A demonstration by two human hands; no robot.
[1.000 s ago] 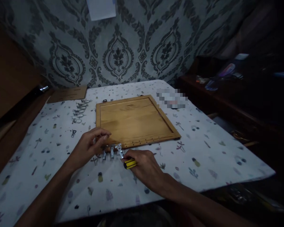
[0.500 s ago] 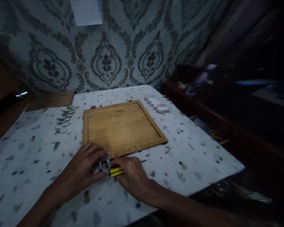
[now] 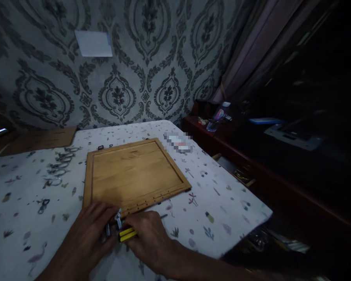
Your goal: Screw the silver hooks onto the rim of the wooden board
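Note:
At the near left corner of a wooden board (image 3: 134, 171), my left hand (image 3: 89, 234) curls its fingers and thumb around a small shiny metal clasp (image 3: 118, 219). Part of the clasp is hidden by the fingers. Close against it, my right hand (image 3: 152, 238) is closed on a yellow-and-black handled tool (image 3: 127, 234). The grip covers the rest of the tool, so its kind does not show. The board lies flat, with a raised frame and a row of small dark dots along its near edge.
Several wire-loop metal clasps (image 3: 58, 166) lie left of the board, a single metal piece (image 3: 43, 205) nearer me. Cardboard (image 3: 43, 140) sits at the far left. A pixelated item (image 3: 179, 143) is beyond the board. To the right stands a dark red cabinet (image 3: 222, 144) carrying a bottle (image 3: 219, 116).
The view has tilted up and turned right, so the scene sits lower and further left. Both hands keep their grips beside the board's near edge.

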